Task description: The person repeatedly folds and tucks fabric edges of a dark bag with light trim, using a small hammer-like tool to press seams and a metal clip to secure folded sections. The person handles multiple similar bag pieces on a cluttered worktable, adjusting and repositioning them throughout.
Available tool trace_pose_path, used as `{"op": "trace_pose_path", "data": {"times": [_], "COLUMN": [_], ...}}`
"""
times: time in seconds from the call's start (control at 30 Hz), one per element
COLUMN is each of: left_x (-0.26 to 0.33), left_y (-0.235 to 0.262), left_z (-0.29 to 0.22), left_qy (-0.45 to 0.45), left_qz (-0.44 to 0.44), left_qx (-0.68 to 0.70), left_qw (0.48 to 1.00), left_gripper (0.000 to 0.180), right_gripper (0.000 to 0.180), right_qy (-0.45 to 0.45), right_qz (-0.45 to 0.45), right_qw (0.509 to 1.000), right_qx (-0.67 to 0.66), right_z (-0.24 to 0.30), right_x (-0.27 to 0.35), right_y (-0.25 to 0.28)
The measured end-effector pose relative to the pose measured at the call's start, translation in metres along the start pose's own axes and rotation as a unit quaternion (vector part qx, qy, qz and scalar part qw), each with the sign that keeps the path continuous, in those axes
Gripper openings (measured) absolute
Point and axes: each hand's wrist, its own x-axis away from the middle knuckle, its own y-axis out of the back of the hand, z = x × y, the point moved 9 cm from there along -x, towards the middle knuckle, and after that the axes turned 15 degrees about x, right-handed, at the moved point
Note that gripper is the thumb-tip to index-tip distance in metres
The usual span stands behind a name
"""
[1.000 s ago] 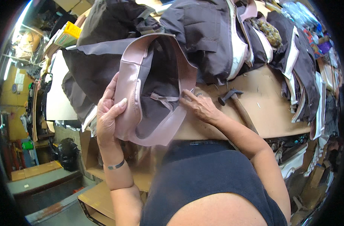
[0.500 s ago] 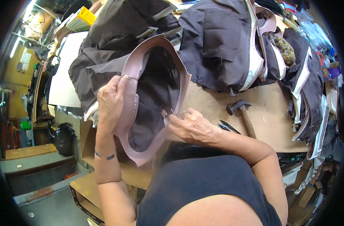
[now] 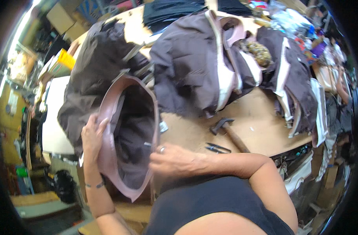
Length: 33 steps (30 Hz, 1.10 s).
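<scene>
A brown cloth bag lining (image 3: 134, 123) with a pink leather-like rim (image 3: 107, 156) stands open in front of me, its mouth facing up at me. On the left side of the rim, my left hand (image 3: 93, 137) is closed, thumb on the inner side and fingers outside. My right hand (image 3: 173, 160), wearing a ring, is curled against the right side of the rim, its fingertips blurred. Whether those fingers pinch the edge or something small is hard to make out. A small pale tab (image 3: 147, 144) shows inside the mouth near them.
A hammer (image 3: 234, 137) and small dark thread snips (image 3: 218, 148) lie on the tan work table (image 3: 265, 121). Behind are brown bag pieces (image 3: 190, 62) with white edging and more dark cloth (image 3: 290, 74). A white board (image 3: 55, 117) stands at the left.
The whole view has shifted, so table things appear lower and further left. The bag sits somewhat nearer my body, with both hands still at its rim.
</scene>
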Motion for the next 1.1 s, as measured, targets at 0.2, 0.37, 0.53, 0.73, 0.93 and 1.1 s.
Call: {"op": "trace_pose_path", "data": {"times": [0.2, 0.37, 0.53, 0.73, 0.93, 1.1], "left_x": [-0.023, -0.026, -0.025, 0.021, 0.062, 0.062], "left_y": [0.027, 0.135, 0.101, -0.001, -0.024, -0.026], "left_z": [0.015, 0.110, 0.060, -0.092, -0.121, -0.104], "left_qy": [0.005, 0.034, 0.016, -0.061, -0.029, 0.015], "left_qz": [-0.017, -0.005, 0.030, 0.181, 0.234, 0.247], "left_qx": [-0.135, -0.269, -0.251, 0.307, 0.246, 0.280], "left_qw": [0.991, 0.962, 0.967, 0.932, 0.940, 0.927], "left_gripper": [0.020, 0.021, 0.022, 0.042, 0.025, 0.021], "right_gripper": [0.016, 0.013, 0.022, 0.043, 0.073, 0.062], "right_qy": [0.034, 0.016, -0.027, -0.215, -0.246, -0.250], "right_qz": [0.005, -0.046, -0.085, -0.004, -0.002, -0.055], "right_qw": [0.999, 0.994, 0.913, 0.903, 0.781, 0.826], "right_qx": [0.032, -0.101, -0.397, -0.371, -0.574, -0.502], "right_z": [0.010, -0.004, -0.040, -0.092, -0.091, -0.096], "right_x": [0.010, 0.032, 0.021, 0.009, 0.009, 0.012], "right_y": [0.030, 0.098, 0.133, 0.099, 0.077, 0.076]}}
